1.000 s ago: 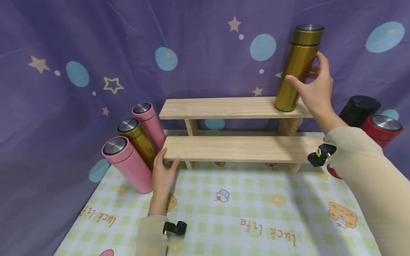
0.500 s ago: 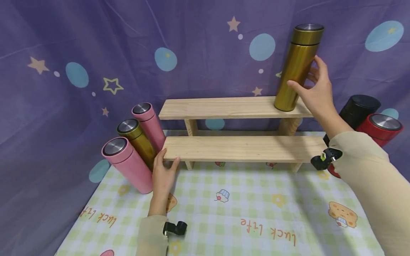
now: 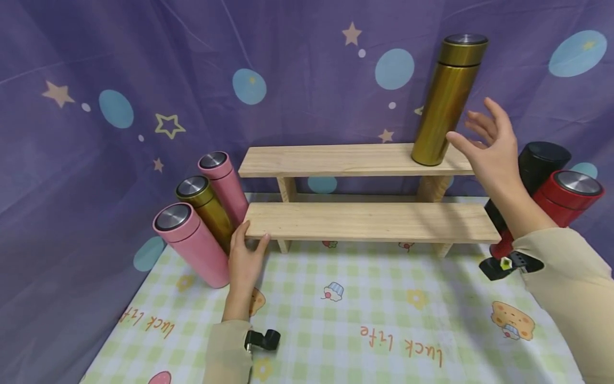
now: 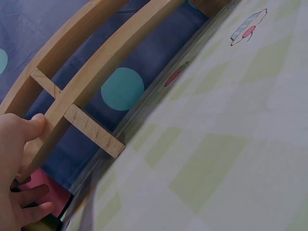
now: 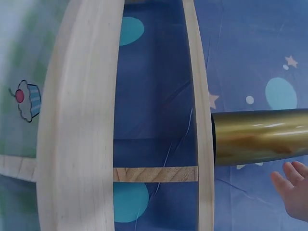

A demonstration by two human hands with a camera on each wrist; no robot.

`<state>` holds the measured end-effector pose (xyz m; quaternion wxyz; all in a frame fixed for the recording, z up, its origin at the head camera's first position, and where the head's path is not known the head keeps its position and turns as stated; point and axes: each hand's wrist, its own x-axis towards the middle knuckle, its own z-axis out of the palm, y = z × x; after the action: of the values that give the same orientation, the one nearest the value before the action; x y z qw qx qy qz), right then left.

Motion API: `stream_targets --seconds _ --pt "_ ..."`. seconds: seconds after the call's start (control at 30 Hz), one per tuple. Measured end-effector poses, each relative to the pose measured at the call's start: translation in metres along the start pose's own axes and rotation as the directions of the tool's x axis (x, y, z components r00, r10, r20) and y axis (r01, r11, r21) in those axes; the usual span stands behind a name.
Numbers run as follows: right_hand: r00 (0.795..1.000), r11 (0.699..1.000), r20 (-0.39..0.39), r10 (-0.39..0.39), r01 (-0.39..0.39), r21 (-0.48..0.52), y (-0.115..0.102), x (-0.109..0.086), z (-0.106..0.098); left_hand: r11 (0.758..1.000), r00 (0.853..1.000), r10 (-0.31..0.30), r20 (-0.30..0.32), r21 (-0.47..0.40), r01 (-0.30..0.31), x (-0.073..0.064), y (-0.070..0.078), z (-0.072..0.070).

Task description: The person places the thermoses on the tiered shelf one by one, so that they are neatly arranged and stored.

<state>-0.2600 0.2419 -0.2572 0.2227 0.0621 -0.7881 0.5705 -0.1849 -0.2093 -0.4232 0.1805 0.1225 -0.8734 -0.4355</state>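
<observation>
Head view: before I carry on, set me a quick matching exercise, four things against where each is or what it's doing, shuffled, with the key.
Things
1. Left hand
2. Right hand
3. Red bottle
4. Upper board

Places and states
A. Has a gold bottle standing on it
B. Partly hidden by the right forearm, beside a black bottle
C. Touching one end of the lower board
D. Close beside that gold bottle, not gripping it

Pairs: 1-C, 2-D, 3-B, 4-A
</observation>
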Motion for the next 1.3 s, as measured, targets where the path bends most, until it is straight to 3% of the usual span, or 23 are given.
stream_targets --seconds 0.43,0.77,0.97,1.3 --pt "0.997 0.997 0.019 -0.077 0.077 -0.019 -0.004 -0.037 -0.011 1.000 1.000 -0.001 -0.002 0.003 0.001 0.000 0.000 0.000" --pt "0.989 0.978 0.005 -0.146 0.144 0.152 0.000 -0.067 -0.017 1.000 1.000 -0.005 0.006 0.009 0.005 0.000 0.000 0.000" --pt "0.987 0.944 -0.004 -0.162 0.156 0.292 0.006 -0.080 -0.020 1.000 1.000 -0.002 0.003 0.005 0.002 0.000 0.000 0.000" --pt "0.977 0.923 -0.027 -0.210 0.208 0.324 0.021 -0.099 -0.027 1.000 1.000 0.001 0.003 0.000 -0.001 -0.001 0.000 0.000"
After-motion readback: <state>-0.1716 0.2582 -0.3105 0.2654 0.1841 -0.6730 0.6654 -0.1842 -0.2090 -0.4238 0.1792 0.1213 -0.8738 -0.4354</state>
